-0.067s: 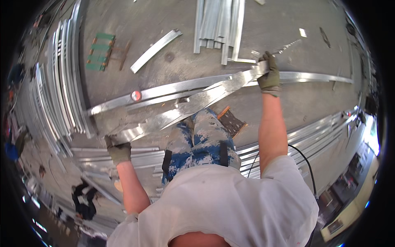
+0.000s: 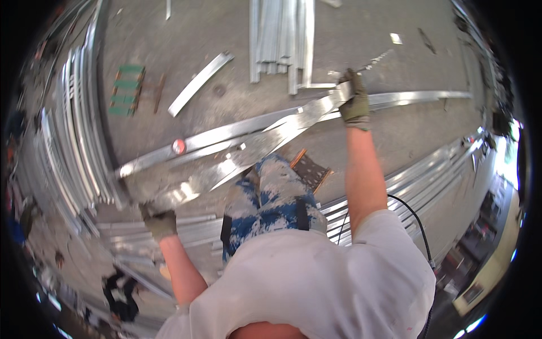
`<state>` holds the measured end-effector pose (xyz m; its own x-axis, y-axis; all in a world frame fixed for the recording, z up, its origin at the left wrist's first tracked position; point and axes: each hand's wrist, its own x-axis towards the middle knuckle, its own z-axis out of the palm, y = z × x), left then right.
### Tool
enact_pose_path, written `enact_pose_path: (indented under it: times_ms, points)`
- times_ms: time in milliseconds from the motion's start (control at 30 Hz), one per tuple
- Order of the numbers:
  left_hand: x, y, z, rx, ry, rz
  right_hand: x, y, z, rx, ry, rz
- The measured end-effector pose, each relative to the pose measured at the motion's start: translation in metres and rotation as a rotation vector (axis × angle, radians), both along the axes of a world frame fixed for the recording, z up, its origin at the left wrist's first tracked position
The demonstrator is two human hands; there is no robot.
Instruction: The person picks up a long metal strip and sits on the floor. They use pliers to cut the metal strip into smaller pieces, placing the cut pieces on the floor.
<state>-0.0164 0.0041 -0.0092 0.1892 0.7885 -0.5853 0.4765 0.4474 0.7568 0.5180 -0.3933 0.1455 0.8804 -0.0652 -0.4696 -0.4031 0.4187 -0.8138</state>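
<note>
A long, shiny metal strip [image 2: 254, 148] slants across in front of my legs, its right end farther off than its left. My gloved left hand [image 2: 160, 222] is closed around its near left end. At the far right end, my gloved right hand [image 2: 355, 104] grips the strip with the fingers wrapped round its edge. Just beyond lies a long metal channel [image 2: 217, 134], partly covered by the strip, with a round red-and-white object [image 2: 179, 147] on it.
Metal profiles lie in a bundle [image 2: 276, 42] ahead, a stack [image 2: 79, 121] at left and long rows [image 2: 418, 172] at right. A short metal piece [image 2: 199, 85] and green slatted rack [image 2: 126, 90] lie farther off. A low stool [image 2: 311, 170] stands beside my legs; a black cable [image 2: 415, 217] hangs at right.
The view has turned slightly, so the floor things sit a little farther left. Both hands keep their hold on the metal strip, which keeps nearly the same slant.
</note>
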Motion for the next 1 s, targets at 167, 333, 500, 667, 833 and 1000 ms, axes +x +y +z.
enact_pose_path:
  times_ms: [167, 333, 500, 667, 833, 1000]
  points:
    - [-0.009, 0.085, 0.149, -0.176, -0.607, 0.75, -0.054, 0.079, -0.011, 0.227, 0.101, -0.032]
    - [-0.029, 0.109, 0.181, -0.025, -0.599, 0.603, -0.058, 0.09, 0.041, 0.389, -0.074, 0.045]
    - [-0.102, 0.149, 0.184, 0.368, -0.341, 0.226, -0.068, 0.077, 0.081, 0.427, -0.167, 0.032]
    - [-0.068, 0.121, 0.284, 0.538, -0.534, 0.173, -0.083, 0.065, 0.092, 0.541, -0.195, 0.044]
    - [-0.068, 0.207, 0.33, -0.013, -1.084, 0.438, -0.081, 0.091, 0.09, 0.724, -0.21, 0.061]
    - [-0.047, 0.222, 0.364, -1.354, -1.845, 0.333, -0.048, 0.086, 0.123, 0.839, -0.219, 0.01]
